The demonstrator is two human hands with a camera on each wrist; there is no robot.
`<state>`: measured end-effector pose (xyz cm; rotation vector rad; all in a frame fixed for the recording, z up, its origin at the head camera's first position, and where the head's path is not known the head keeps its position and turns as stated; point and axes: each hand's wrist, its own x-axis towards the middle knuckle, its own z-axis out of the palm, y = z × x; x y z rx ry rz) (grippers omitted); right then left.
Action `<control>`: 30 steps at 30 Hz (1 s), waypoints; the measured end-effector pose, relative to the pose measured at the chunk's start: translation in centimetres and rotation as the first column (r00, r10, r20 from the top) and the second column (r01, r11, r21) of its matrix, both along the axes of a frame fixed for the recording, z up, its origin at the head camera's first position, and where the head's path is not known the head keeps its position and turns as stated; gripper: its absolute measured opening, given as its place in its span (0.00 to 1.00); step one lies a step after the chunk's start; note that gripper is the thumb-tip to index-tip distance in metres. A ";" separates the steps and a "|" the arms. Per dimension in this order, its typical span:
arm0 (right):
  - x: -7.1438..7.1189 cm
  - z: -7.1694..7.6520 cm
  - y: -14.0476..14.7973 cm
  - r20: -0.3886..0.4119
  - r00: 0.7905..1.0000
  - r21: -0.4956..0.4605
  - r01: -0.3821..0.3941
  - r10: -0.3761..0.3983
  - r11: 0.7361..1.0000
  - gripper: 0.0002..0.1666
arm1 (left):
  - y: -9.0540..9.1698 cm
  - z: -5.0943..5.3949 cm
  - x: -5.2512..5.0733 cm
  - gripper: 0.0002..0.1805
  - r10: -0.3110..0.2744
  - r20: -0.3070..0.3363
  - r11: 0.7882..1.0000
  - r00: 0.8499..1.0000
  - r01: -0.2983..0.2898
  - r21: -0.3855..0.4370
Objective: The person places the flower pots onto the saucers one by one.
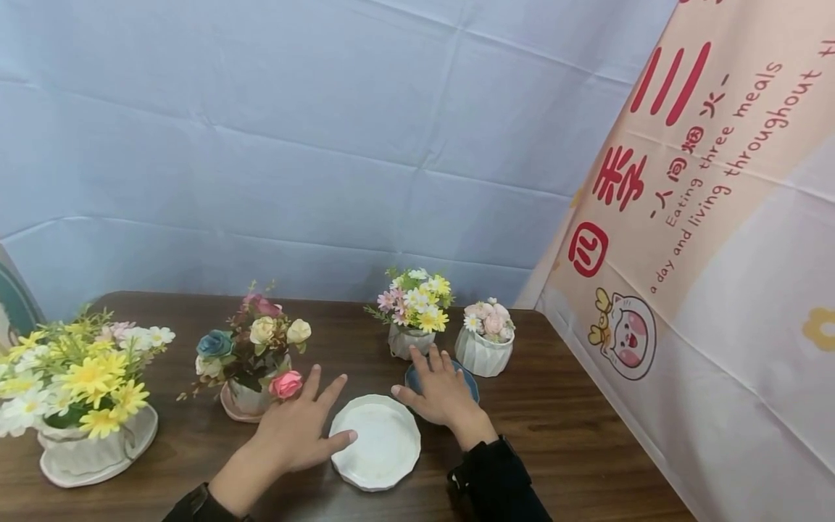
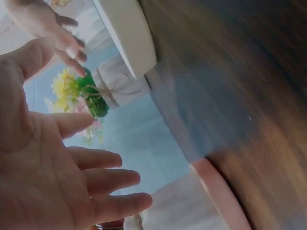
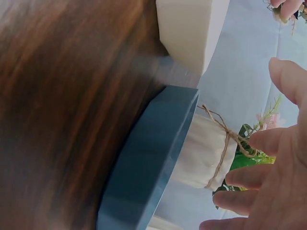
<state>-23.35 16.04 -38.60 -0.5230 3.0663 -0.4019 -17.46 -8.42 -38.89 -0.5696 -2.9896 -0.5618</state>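
A white faceted dish (image 1: 375,444) lies on the brown table between the hands. My left hand (image 1: 290,428), fingers spread, is over its left edge, near a pot of roses (image 1: 251,395) on a pink saucer (image 2: 218,191); the palm (image 2: 43,177) holds nothing in the left wrist view. My right hand (image 1: 443,391) hovers with fingers apart above a blue dish (image 1: 468,384), which it partly hides; in the right wrist view that hand (image 3: 273,182) is empty beside the blue dish (image 3: 144,158). Behind stands a twine-tied pot (image 3: 204,151) of daisies (image 1: 420,301).
A white ribbed pot of pale pink flowers (image 1: 484,351) stands at the back right. At the far left, a large pot of yellow and white daisies (image 1: 85,453) sits on a white saucer. Pale cloth (image 1: 293,145) hangs behind the table, and a printed cloth (image 1: 704,239) hangs to the right.
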 end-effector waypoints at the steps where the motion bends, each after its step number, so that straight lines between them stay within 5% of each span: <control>1: 0.0 0.0 0.0 0.006 1.000 -0.004 0.005 -0.005 1.000 0.46 | 0.0 0.0 -0.1 0.44 0.001 0.004 1.000 1.000 -0.001 0.003; 30: -2.9 0.1 1.4 0.109 0.994 -0.134 0.038 -0.023 0.990 0.48 | 0.5 -0.2 -1.1 0.44 0.038 0.121 0.992 0.992 -0.052 0.116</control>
